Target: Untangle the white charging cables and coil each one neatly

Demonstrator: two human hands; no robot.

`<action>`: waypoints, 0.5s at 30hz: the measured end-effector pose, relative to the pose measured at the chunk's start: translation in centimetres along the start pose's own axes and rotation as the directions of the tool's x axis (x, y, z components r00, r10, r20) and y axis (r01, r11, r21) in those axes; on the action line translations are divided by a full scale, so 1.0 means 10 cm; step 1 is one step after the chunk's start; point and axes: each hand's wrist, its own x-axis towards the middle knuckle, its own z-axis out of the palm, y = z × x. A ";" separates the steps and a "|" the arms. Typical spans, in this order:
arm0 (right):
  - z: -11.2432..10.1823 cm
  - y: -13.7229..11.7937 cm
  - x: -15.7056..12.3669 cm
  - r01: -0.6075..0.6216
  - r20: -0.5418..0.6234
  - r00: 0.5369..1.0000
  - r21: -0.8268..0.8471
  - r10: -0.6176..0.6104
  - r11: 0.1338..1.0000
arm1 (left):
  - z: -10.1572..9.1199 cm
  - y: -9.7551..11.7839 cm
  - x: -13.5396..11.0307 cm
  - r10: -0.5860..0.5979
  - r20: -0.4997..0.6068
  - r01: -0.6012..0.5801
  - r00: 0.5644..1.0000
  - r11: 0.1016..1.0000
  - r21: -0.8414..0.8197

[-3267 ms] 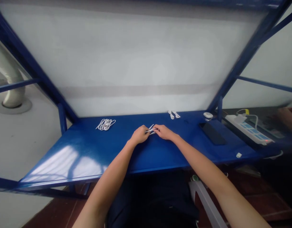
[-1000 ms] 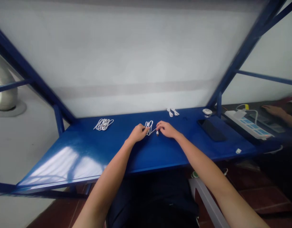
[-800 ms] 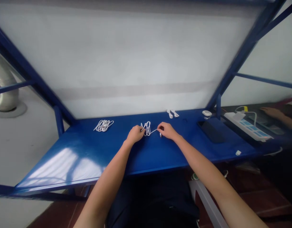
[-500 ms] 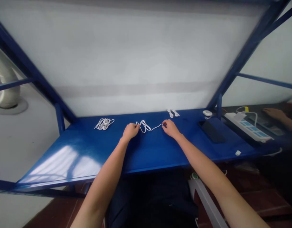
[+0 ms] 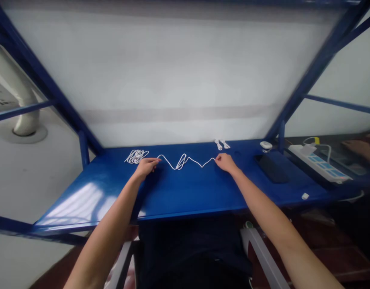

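A thin white cord (image 5: 181, 161) stretches across the blue tabletop between my hands, with a few narrow loops left at its middle. My left hand (image 5: 148, 165) pinches one end of it, and my right hand (image 5: 225, 161) pinches the other. Just behind my left hand lies a loose heap of white cord (image 5: 136, 156), partly covered by the fingers. Two small white cord bundles (image 5: 222, 144) rest at the table's back edge, beyond my right hand.
To the right lie a dark phone (image 5: 270, 168), a small white rounded case (image 5: 266, 145) and a small white cube-like piece (image 5: 305, 196). Farther right is a white power strip (image 5: 320, 162) with a plugged-in charger, near another person's hand (image 5: 361, 148). A white panel (image 5: 185, 80) rises behind the blue table (image 5: 185, 196).
My hands have drawn apart, the left one moving left and the right one slightly right. The cord between them has spread out, and its loops have become fewer and narrower.
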 end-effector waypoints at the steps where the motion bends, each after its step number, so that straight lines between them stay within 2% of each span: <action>1: -0.02 0.02 0.00 -0.022 -0.006 1.000 -0.013 0.022 1.000 | -0.08 -0.02 -0.01 -0.002 -0.030 0.003 1.000 1.000 0.022; 5: -0.12 0.11 -0.02 -0.156 -0.027 0.988 -0.047 0.155 0.987 | -0.45 -0.08 -0.13 -0.017 -0.124 0.018 0.992 1.000 0.008; 9: -0.22 0.16 -0.03 -0.247 -0.030 0.969 -0.072 0.245 0.966 | -0.93 -0.15 -0.40 -0.080 -0.208 0.060 0.975 0.993 -0.098; 12: -0.26 0.19 -0.02 -0.300 -0.034 0.954 -0.088 0.298 0.950 | -1.29 -0.20 -0.62 -0.101 -0.313 0.055 0.944 0.987 -0.151; 15: -0.28 0.24 -0.02 -0.354 -0.060 0.935 -0.091 0.350 0.931 | -1.52 -0.19 -0.79 -0.099 -0.369 0.057 0.924 0.991 -0.122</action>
